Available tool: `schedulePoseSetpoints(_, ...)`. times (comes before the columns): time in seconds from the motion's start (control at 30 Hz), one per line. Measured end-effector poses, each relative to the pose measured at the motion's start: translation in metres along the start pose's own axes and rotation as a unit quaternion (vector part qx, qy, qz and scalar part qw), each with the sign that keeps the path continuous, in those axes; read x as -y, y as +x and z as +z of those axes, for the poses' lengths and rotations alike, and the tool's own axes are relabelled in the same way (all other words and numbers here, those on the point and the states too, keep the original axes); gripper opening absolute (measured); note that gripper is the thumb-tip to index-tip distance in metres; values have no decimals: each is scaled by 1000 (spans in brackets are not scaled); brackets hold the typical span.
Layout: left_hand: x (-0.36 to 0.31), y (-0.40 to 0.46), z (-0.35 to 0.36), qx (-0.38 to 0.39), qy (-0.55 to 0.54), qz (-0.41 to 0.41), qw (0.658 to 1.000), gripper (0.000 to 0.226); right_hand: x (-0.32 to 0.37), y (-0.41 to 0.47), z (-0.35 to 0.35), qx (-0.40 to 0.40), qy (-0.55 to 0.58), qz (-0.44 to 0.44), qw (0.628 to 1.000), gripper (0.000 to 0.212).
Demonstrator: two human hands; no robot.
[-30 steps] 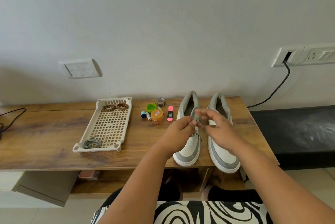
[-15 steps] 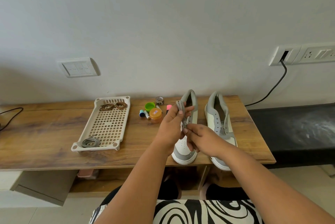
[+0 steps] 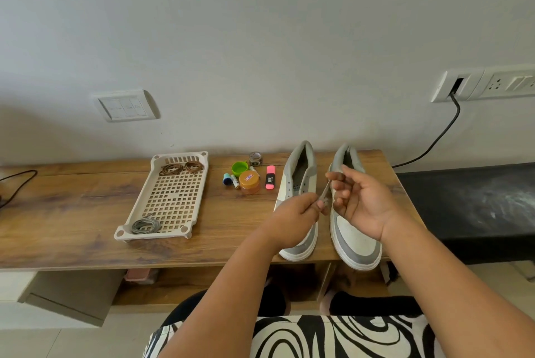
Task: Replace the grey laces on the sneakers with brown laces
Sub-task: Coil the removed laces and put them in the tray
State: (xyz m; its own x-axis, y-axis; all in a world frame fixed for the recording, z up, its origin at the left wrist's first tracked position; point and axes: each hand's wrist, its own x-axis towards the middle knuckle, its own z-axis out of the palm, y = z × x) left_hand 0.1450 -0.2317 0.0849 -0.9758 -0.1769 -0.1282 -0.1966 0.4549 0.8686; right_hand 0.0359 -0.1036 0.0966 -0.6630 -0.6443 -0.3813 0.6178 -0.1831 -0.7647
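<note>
Two white and grey sneakers stand side by side on the wooden table (image 3: 72, 207), toes toward the person: the left sneaker (image 3: 298, 198) and the right sneaker (image 3: 351, 230). Between them, just above, a grey lace (image 3: 324, 194) runs from hand to hand. The left hand (image 3: 295, 218) pinches its lower end, and the right hand (image 3: 362, 201), palm turned up with fingers curled, holds its upper end. In the beige tray (image 3: 170, 198) on the left lie two coils of brown laces (image 3: 181, 168) at the far end and another grey lace bundle (image 3: 144, 226) at the near end. Beside the tray stand an orange jar (image 3: 249, 182) and a pink marker (image 3: 270, 177).
</note>
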Motion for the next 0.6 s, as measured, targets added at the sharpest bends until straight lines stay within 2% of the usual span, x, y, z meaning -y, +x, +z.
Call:
schedulePoseSetpoints(0.13, 1, 2, -2, -45, -119, -25, 992, 30, -5, 7, 0, -47, -119, -60, 990, 21)
schedulePoseSetpoints(0.3, -5, 0, -7, -67, -241, -30, 968, 28, -17, 0, 12, 53, -179, -78, 979, 24)
schedulePoseSetpoints(0.5, -7, -1, -10, -68, -281, -44, 956, 28, -25, 1, 19, 50, -268, -128, 954, 29)
schedulePoseSetpoints(0.6, -8, -2, -11, -53, -294, -48, 953, 25, -22, 1, 16, 80, -268, -139, 950, 36)
